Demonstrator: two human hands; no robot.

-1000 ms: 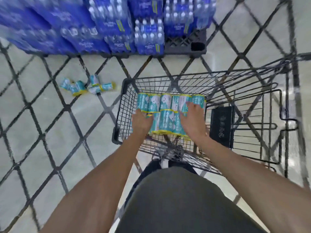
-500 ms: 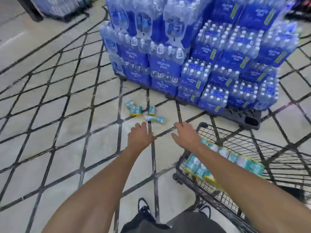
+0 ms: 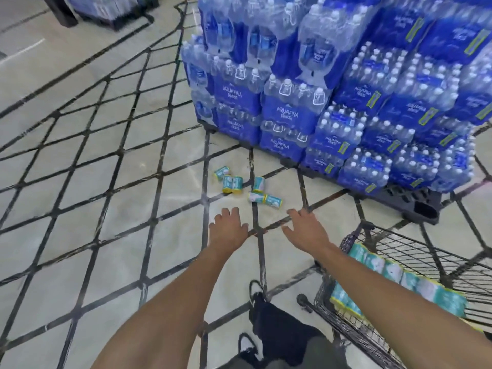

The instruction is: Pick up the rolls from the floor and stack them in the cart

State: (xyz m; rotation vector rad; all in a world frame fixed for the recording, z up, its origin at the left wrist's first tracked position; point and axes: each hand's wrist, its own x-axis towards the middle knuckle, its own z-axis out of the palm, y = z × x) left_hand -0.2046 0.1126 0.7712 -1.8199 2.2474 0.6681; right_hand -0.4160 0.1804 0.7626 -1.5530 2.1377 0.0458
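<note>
Nearest the camera, both forearms extended fwd over the floor [image 3: 80, 182]. At right, the cart [image 3: 415, 265] held a row of stacked rolls [image 3: 394, 272] along its near wall. Left hand [image 3: 227, 230] and right hand [image 3: 306, 229] were spread, palms down, grasping nothing. Beyond them, approx. six loose rolls [image 3: 247, 187] lay on the floor near the pallet of water packs [image 3: 332, 102]. Step in hand: reach for next pickup. Next move req'd: lower hands, close on adjacent rolls.
</note>
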